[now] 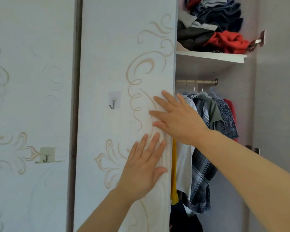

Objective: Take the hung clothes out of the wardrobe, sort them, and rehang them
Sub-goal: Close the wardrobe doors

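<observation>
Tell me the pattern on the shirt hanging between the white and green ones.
A dark blue-and-white plaid shirt, clearest in the head view.

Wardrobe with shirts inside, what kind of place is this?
Probably a bedroom at home: shirts hang on a rail, loose clothes pile on the shelf, and a stick-on hook sits on the door.

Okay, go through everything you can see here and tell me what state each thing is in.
Wardrobe: open on the right side.
Left hand: open, flat on the door.
Right hand: open, flat on the door's edge.
Hung clothes: on hangers, on the rail.
Shelf clothes: piled loose.
Door hook: empty.
</observation>
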The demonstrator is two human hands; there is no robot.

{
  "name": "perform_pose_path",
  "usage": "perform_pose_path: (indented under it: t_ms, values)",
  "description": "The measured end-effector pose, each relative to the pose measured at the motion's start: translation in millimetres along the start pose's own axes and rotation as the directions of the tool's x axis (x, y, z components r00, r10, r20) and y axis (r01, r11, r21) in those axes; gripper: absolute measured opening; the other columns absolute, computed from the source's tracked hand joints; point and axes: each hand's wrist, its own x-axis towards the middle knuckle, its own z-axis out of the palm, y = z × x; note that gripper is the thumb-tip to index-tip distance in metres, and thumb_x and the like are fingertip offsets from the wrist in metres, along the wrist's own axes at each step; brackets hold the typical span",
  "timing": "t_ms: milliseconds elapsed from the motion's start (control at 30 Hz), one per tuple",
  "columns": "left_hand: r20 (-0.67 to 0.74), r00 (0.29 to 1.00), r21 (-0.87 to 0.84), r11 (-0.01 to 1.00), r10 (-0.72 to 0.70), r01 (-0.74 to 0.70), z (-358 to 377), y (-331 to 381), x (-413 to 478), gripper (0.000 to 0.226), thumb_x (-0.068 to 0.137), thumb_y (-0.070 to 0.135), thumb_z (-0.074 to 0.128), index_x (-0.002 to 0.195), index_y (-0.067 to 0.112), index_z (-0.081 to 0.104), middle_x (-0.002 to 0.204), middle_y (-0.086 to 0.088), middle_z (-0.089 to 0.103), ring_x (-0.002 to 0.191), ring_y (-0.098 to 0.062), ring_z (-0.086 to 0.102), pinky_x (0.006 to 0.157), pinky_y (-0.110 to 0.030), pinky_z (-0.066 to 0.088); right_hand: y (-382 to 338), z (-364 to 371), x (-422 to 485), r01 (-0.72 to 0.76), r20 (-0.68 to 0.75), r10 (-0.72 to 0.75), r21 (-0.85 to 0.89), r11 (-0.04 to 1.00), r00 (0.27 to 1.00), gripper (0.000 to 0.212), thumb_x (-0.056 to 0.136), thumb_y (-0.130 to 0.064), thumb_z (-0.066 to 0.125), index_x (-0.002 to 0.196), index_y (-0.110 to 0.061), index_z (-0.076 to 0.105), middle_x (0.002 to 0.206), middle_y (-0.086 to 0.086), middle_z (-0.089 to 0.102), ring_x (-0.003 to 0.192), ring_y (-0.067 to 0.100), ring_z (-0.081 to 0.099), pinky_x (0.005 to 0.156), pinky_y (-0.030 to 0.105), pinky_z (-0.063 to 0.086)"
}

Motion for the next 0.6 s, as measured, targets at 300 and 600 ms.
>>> perform_pose_path:
  t_ms: [300,600]
  values:
    - [0.081,0.997,0.089,0.996,0.001,-0.008,77.9,-6.2,43.4,0.063,0.091,0.054,0.031,0.143,0.02,0.023,0.15,-0.009,0.023,0.136,-0.038,0.024,0.105,-0.058,0.028,65.3,85.3,10.7,0.025,0.031,-0.025,0.011,1.0,0.999,0.06,0.09,-0.053,0.012,0.141,-0.032,0.034,0.155,0.001,0.013,0.144,0.022,-0.001,0.112,0.039,-0.008]
    - [0.097,0.995,0.175,0.985,-0.024,0.007,147.2,-39.3,68.1,0.063,0.087,0.049,0.043,0.143,0.025,0.028,0.15,-0.01,0.024,0.136,-0.037,0.023,0.105,-0.06,0.025,98.4,159.1,28.6,-0.011,0.084,0.01,0.004,1.0,0.996,0.054,0.093,-0.051,0.018,0.144,-0.033,0.025,0.156,0.001,0.008,0.144,0.024,-0.001,0.113,0.04,-0.006]
